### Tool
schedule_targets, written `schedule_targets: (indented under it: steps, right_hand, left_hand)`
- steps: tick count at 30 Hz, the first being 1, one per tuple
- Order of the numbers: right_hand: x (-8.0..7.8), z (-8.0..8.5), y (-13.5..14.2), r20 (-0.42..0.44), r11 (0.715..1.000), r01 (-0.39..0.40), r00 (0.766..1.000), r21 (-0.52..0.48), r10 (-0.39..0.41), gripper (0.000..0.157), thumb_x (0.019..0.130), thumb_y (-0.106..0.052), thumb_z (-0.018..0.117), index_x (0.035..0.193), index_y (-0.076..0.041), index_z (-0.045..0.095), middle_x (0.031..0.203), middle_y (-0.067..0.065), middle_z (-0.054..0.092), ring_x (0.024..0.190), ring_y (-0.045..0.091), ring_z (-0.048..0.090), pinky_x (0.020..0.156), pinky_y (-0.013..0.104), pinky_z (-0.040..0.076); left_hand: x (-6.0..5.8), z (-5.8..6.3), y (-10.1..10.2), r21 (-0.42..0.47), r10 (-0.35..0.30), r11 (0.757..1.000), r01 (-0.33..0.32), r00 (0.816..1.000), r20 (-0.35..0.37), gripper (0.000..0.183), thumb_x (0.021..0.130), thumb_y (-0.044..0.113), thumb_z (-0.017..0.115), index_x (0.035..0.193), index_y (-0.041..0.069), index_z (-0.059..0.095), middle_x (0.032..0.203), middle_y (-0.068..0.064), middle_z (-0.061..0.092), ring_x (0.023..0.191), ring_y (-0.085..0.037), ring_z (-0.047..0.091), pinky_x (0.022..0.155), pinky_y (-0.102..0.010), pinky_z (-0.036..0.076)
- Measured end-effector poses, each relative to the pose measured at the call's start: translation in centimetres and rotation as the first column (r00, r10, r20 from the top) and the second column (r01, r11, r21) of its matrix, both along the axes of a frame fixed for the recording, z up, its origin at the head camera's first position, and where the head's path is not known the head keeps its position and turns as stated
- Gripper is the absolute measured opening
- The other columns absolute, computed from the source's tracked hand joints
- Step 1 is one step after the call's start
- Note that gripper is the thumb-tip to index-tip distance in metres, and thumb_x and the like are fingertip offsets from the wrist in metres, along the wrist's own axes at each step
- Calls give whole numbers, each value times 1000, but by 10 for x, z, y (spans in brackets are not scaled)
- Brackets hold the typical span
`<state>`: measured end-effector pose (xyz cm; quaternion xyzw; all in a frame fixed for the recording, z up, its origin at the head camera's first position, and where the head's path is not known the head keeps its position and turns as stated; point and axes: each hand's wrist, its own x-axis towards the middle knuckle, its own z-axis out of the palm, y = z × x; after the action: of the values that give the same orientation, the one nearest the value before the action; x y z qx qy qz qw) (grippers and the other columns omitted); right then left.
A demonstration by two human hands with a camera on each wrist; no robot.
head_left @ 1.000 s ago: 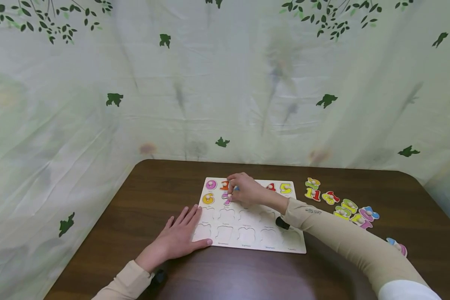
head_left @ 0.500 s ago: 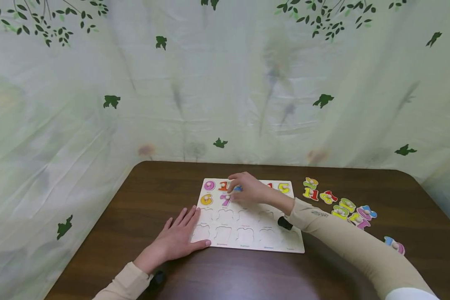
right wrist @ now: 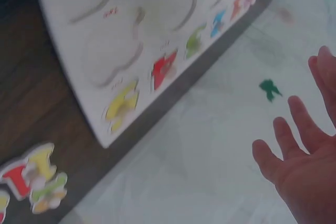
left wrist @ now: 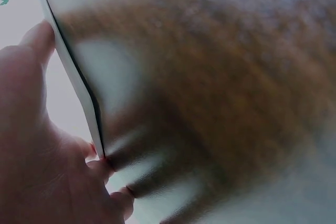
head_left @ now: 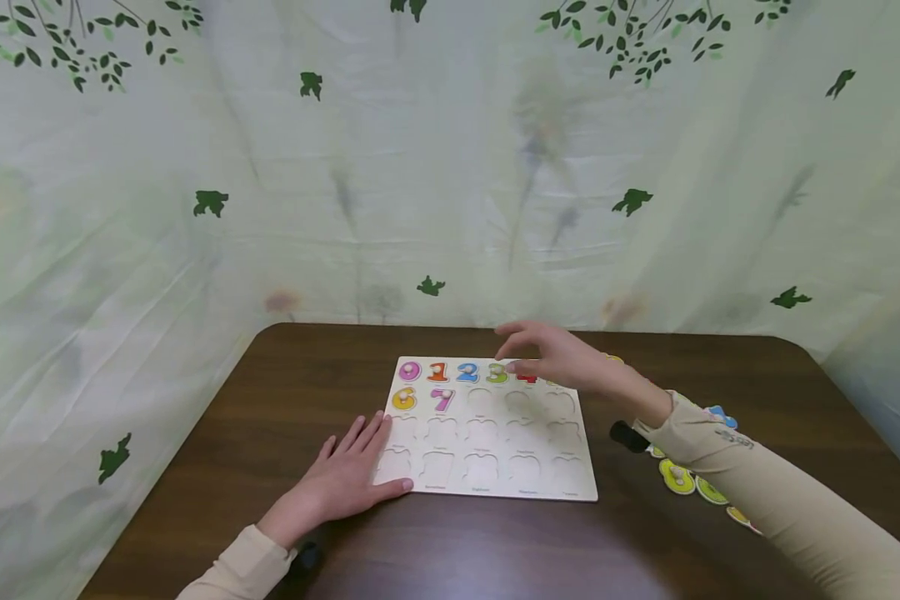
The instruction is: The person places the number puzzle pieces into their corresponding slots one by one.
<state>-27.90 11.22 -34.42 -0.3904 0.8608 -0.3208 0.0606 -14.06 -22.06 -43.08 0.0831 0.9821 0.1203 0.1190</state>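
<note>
A white number puzzle board (head_left: 495, 467) lies on the table, with pieces 0 to 5 along its far row. An orange-yellow 6 (head_left: 403, 399) and a purple 7 (head_left: 442, 399) sit at the left of the second row; the other visible recesses hold no pieces. My left hand (head_left: 341, 475) lies flat with fingers spread, fingertips and thumb on the board's left edge. Above the board's far right part hovers my right hand (head_left: 558, 354), fingers loosely bent and holding nothing. In the right wrist view its fingers (right wrist: 286, 137) are apart from the board.
Loose number pieces lie right of the board, partly hidden by the right arm, among them a yellow one (head_left: 677, 477). The right wrist view shows a red and yellow piece (right wrist: 29, 174). A leaf-print curtain (head_left: 450, 208) hangs behind the brown table (head_left: 450, 542).
My right hand has let go of the purple 7, which now sits in the second row, and has lifted away to the right. The left hand keeps its place on the board.
</note>
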Motion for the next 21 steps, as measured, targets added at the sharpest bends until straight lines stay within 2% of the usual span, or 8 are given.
schedule_targets:
  steps: [6,13,21]
  right_hand:
    - [7,8,34,-19,999,33,999,8,-33,16,90,-15,73,104,-24,74,141,3,52,133,28,43,103,47,39]
    - [25,5,70,-36,997,71,997,37,-70,19,88,-17,76,105,-23,74,140,5,54,129,29,47,91,46,47]
    - [48,0,113,-35,987,152,988,53,-150,16,90,-24,74,103,-34,72,142,3,53,120,24,53,84,41,49]
  left_hand:
    - [-1,-2,0,1,-3,1000,3,1000,-5,112,77,84,50,158,12,20,163,-7,15,149,-33,10,111,-66,12]
    - [-1,-3,0,12,-11,1000,11,1000,-24,112,78,83,50,158,10,21,163,-8,16,149,-34,11,110,-67,13]
    - [0,-5,0,13,-17,1000,17,999,-36,112,78,83,51,157,9,22,163,-9,18,148,-35,13,109,-68,14]
